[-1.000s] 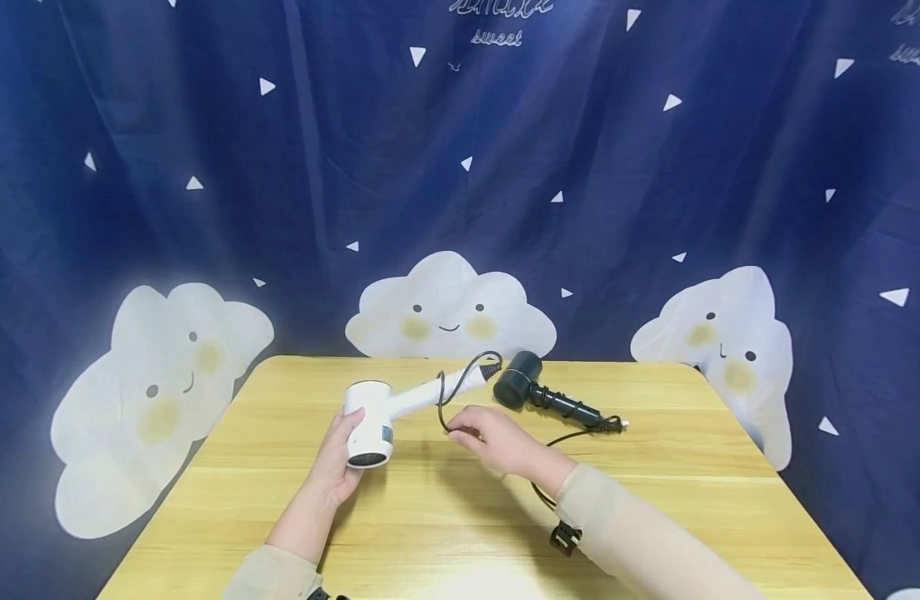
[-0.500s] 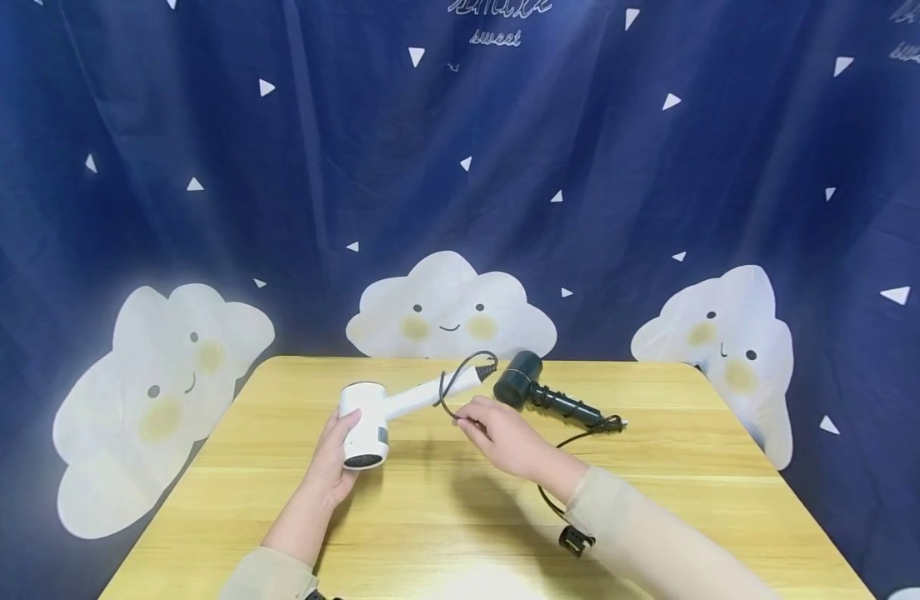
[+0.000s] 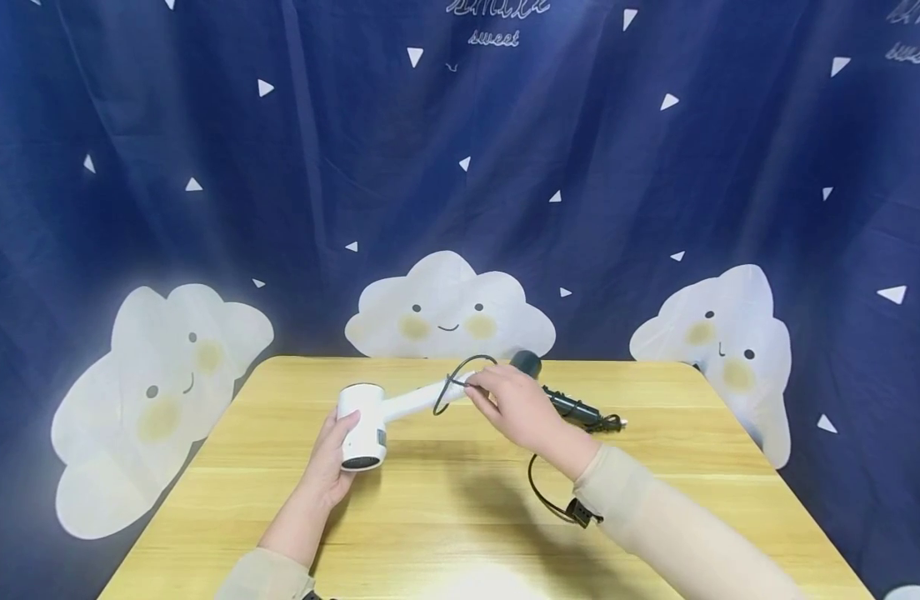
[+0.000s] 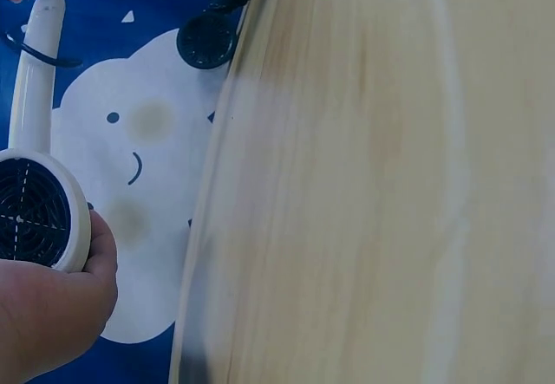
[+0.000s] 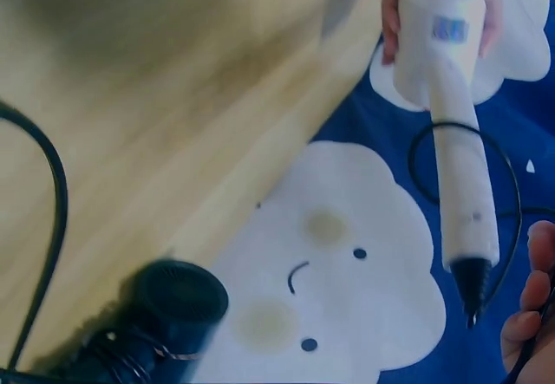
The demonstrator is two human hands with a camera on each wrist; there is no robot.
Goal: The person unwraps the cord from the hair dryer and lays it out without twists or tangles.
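Note:
My left hand (image 3: 327, 462) grips a white hair dryer (image 3: 362, 421) round its body, above the table. The dryer's handle points right and away, and its round dark grille shows in the left wrist view (image 4: 35, 211). A black cord (image 3: 451, 381) loops round the handle and leaves from the dark tapered end (image 5: 470, 282). Near that end, my right hand (image 3: 518, 407) pinches the cord with thumb and fingers. In the right wrist view the cord (image 5: 519, 202) runs across to the curled fingers (image 5: 536, 293). The right hand hides part of the handle's end in the head view.
A dark hair dryer (image 3: 572, 407), its cord wound round the handle, lies at the back of the wooden table (image 3: 685, 450), partly behind my right hand. More black cord (image 3: 538, 487) hangs below the right forearm. A blue curtain (image 3: 460, 208) with clouds stands behind the table.
My right hand has moved up and right along the handle with the cord, now covering part of the dark dryer. The left hand and white hair dryer shifted slightly left.

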